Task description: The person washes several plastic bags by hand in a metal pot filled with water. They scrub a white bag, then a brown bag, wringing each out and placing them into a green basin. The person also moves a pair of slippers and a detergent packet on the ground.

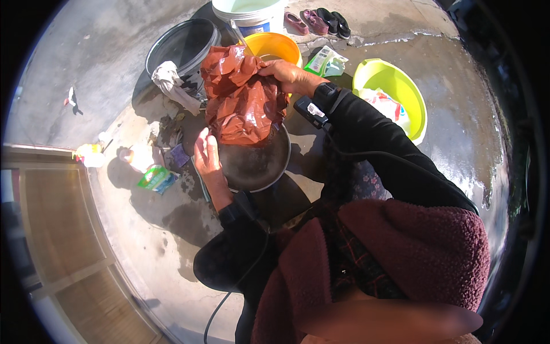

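A crumpled reddish-brown plastic bag is held up in front of me, over the far side of a round metal basin of dark water. My right hand pinches its upper right edge. Near the bag's lower left corner, my left hand is raised over the basin's left rim with thumb and fingers slightly apart. Nothing shows in its grasp. Behind the bag, a yellow-orange bucket is partly hidden. Whether the bag holds anything cannot be seen.
A dark bucket has a pale cloth over its rim. A white bucket and shoes are at the back. The lime-green basin at right holds a printed bag. Detergent pouches lie on wet concrete.
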`<state>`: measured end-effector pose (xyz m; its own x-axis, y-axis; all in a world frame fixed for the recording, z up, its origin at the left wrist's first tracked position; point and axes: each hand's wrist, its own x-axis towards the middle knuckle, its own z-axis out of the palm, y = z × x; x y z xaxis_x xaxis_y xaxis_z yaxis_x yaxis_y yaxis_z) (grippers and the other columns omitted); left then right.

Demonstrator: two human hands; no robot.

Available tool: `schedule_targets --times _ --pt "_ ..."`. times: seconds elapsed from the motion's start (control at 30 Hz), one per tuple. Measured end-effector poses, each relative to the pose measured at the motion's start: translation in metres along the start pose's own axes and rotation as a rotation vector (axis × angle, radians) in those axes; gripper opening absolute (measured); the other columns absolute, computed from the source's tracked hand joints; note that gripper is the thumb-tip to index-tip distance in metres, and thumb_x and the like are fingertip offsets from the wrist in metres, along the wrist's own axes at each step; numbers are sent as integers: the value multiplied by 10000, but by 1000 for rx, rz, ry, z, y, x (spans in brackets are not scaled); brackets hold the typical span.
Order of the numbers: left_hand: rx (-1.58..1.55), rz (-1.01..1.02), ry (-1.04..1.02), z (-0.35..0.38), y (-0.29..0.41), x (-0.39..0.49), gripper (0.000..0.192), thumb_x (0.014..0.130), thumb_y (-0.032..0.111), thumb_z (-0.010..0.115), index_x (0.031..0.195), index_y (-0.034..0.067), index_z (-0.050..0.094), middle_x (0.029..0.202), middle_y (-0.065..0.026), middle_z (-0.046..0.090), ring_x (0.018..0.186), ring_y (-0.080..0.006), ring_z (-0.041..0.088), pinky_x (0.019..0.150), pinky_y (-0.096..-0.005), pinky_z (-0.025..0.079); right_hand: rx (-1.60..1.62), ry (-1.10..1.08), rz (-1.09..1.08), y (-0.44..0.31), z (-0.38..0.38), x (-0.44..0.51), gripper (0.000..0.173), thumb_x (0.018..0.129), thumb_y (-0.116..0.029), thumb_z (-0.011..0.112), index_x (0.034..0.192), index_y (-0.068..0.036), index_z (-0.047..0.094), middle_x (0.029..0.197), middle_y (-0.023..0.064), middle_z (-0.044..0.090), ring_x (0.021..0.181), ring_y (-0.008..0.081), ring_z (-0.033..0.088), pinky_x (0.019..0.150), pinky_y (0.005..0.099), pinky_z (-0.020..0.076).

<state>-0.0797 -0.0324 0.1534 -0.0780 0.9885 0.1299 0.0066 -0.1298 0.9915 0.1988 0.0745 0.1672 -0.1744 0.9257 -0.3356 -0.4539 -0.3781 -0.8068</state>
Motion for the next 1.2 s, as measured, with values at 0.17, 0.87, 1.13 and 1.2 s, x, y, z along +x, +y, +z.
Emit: schedule_targets --times 0.17,0.87,1.13,1.2 --pt "-56 5 -118 15 -9 -1 404 928 170 666 1265 -21 550 1119 -100 613 1016 -159 583 908 -294 461 29 -47 -44 4 1 7 203 926 -20 532 1096 -4 641 1056 132 684 963 252 674 908 390 546" --pt "-48 232 -162 42 3 -13 560 867 6 679 1383 -4 462 1221 -110 519 1141 -223 566 971 -341 477 269 -156 -44 -7 32 -14 284 989 -100 476 1249 -32 569 1214 105 639 1078 247 617 1021 432 461" --pt "-19 -18 17 34 11 -12 253 939 51 620 1182 -16 640 1178 -66 599 994 -127 581 873 -249 469 313 -73 1 1 35 -6 242 994 -102 473 1173 15 585 1170 131 651 1043 249 632 1009 412 474" --pt "74 225 47 26 13 -8 202 944 75 614 1110 -25 670 1185 -95 601 1041 -168 564 921 -285 446 265 -39 4 3 34 -4 230 979 -94 503 1155 20 598 1138 129 660 1013 250 643 968 408 503"
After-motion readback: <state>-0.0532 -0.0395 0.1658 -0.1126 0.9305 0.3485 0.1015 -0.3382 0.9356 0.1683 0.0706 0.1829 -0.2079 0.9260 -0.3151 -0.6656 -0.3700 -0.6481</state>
